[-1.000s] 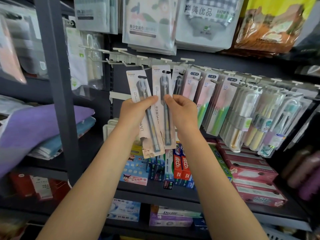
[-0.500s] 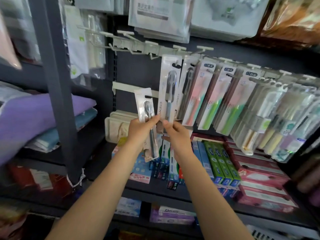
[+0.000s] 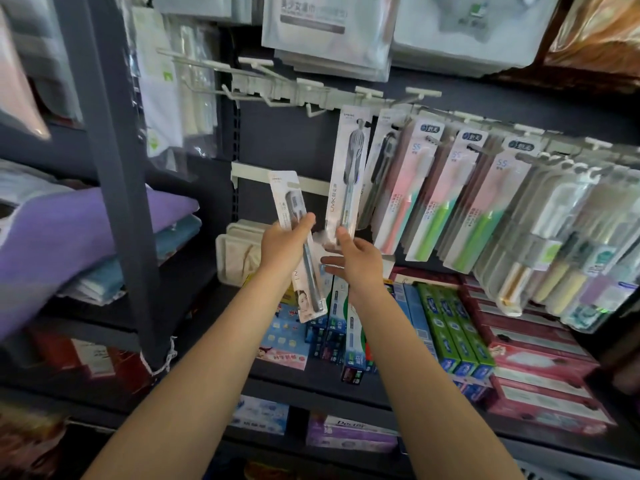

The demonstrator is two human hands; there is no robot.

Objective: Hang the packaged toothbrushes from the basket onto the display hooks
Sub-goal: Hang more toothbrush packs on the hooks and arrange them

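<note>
Letting go: right hand (image 3: 360, 263) now released, grey toothbrush pack (image 3: 348, 174) hangs on hook (image 3: 363, 124); left hand (image 3: 284, 245) grips next pack (image 3: 298, 244).

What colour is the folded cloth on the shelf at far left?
Purple, the folded cloth lies on a blue one; the head view shows it.

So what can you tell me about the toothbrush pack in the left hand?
The toothbrush pack is a long, narrow white card with a clear plastic front, holding one grey toothbrush with its bristles at the top. Small dark print sits by its top edge. It tilts, top leaning left, in front of the dark shelf back. The left hand grips it around the middle; nothing else touches it, and it is not on a hook.
</note>
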